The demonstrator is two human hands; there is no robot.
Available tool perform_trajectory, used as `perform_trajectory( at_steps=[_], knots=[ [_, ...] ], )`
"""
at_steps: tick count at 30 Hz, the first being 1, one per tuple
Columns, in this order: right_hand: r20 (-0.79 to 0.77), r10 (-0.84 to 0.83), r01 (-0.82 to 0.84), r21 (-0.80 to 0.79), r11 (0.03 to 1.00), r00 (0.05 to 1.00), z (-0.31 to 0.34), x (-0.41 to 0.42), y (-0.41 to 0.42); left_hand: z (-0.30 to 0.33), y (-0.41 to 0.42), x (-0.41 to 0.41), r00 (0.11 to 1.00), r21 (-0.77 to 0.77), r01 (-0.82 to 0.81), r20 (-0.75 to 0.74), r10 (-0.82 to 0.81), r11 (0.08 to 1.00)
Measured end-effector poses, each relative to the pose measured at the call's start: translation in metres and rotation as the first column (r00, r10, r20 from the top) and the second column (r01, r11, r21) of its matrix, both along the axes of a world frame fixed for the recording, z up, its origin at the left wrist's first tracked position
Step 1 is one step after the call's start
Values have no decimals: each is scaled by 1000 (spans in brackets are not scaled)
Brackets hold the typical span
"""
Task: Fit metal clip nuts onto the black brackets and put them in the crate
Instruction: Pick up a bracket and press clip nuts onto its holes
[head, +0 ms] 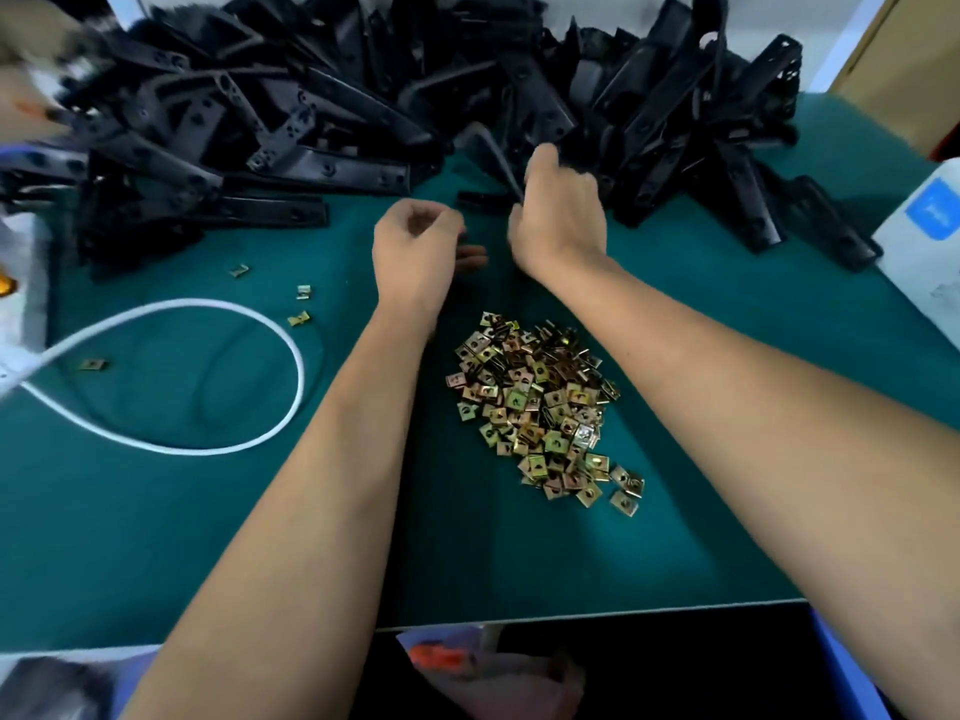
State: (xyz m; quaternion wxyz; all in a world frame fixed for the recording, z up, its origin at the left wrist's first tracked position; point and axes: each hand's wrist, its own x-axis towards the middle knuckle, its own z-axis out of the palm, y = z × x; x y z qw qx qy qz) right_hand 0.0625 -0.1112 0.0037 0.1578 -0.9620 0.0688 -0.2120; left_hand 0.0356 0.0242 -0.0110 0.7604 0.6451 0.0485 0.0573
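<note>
In the head view, the pile of black brackets (363, 96) is seen heaped along the far side of the green desk (208, 537), and both hands are reached out toward its near edge. The right hand (558, 215) is closed around one black bracket (491, 148), whose long axis runs away from the person and to the left, up toward the heap; its lower end is hidden inside the fist. The left hand (415, 246) is held just beside the right, apart from it, with its fingers curled; whether a clip nut is pinched in them cannot be told. A short dark piece (480, 200) lies on the desk between the two hands and the heap.

The clip nuts (540, 402) are piled nearer the person, between the two forearms, closer to the right forearm. A few stray nuts (298, 318) lie to the left, beside a loop of white cable (291, 356). Open desk is left between the hands and the nut pile, so room for drawing the bracket back is judged ample. A white box (930, 236) stands at the right edge. No crate can be identified with certainty.
</note>
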Motion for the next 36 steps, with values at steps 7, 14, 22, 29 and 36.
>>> perform_trajectory(
  at_steps=[7, 14, 22, 29, 36],
  knots=[
    [105, 226, -210, 833, 512, 968, 31, -35, 3, 6, 0, 4, 995, -212, 90, -15, -95, 973],
    [-55, 550, -313, 773, 551, 833, 11, -69, 4, 12, 4, -1, 997, -259, -59, 34, 71, 964],
    [-315, 590, -568, 169, 806, 744, -5, -79, -26, 9, 23, 12, 965, -370, -261, -61, 257, 892],
    [-132, 555, -505, 285, 815, 821, -19, -80, -26, 9, 19, 10, 986, -317, -156, -1, 164, 936],
    [36, 460, -423, 463, 779, 887, -21, -78, -27, 19, 32, 7, 988, -632, -149, -63, 141, 760]
  ],
)
